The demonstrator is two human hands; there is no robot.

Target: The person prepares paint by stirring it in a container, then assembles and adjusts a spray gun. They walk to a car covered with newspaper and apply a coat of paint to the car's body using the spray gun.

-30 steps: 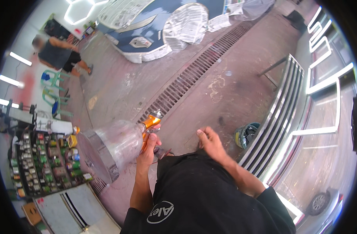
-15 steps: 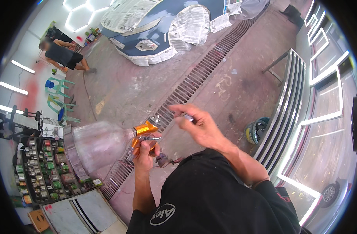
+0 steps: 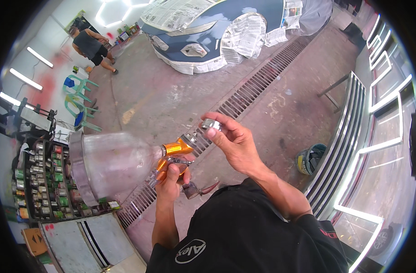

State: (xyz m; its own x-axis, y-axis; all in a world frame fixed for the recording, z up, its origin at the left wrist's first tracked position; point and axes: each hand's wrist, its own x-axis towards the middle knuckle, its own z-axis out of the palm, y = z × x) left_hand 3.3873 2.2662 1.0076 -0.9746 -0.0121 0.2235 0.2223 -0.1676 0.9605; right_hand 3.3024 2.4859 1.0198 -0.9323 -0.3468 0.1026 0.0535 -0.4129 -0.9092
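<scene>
where right fingers (image 3: 222, 118) pinch, ring (image 3: 211, 123) sits.

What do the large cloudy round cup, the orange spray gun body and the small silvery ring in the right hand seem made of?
Large cloudy round cup: probably plastic, hazy and seemingly translucent.
Orange spray gun body: likely coated metal, glossy with highlights.
Small silvery ring: apparently bare metal, shiny with reflections.

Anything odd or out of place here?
Red smear on the white wall at left: uneven, like stray paint. Tan patch on the floor beyond the spray gun: irregular against the duller concrete, possibly an old spill, can't tell. No obvious damage on the spray gun.
</scene>
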